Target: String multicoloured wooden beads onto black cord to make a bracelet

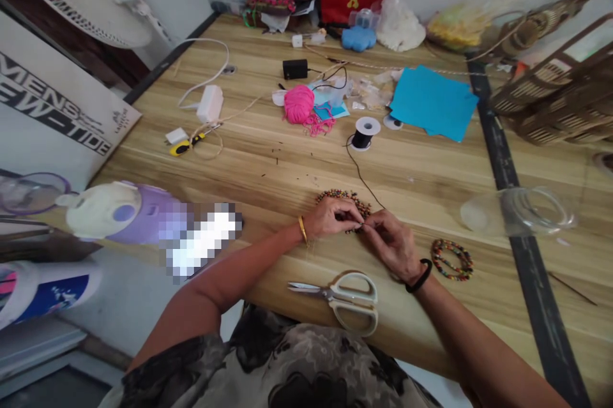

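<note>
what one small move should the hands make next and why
Perhaps draw the black cord gently with the right hand: it runs slightly slack from the spool to that hand, which pinches close to the left hand by the beads.

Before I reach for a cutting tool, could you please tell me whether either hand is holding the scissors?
No, the scissors lie on the table, apart from both the left hand and the right hand.

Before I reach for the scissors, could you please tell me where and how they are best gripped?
Probably by the pale handle loops, coming from the wearer's right: the scissors lie flat, loops rightward and blades pointing left.
</note>
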Motion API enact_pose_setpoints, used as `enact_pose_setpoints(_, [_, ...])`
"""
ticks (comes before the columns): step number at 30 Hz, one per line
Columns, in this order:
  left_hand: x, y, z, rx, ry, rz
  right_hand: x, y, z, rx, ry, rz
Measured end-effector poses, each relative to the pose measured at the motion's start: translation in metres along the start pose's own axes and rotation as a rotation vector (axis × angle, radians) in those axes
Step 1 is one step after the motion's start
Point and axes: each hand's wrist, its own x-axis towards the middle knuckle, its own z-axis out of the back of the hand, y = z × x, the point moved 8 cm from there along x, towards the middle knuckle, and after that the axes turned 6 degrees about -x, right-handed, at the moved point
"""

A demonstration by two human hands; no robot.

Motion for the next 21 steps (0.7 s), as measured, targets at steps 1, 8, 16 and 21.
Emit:
enact_pose_setpoints(1, [0.000,0.001,0.000,-0.009,0.000,0.007,0.000,0.000,0.000,-0.002,0.002,-0.005])
enact_pose_setpoints(8, [-0.002,0.011,-0.001,-0.137,-0.030,0.135,0.001,0.000,0.001,0.012,0.002,-0.007])
enact_pose_setpoints(16, [-0.002,0.016,0.002,-0.184,-0.052,0.167,0.001,-0.001,0.002,0.003,-0.012,-0.029])
enact_pose_setpoints(21, [-0.002,0.015,0.001,-0.182,-0.054,0.170,0.000,-0.003,0.000,0.008,-0.003,-0.055])
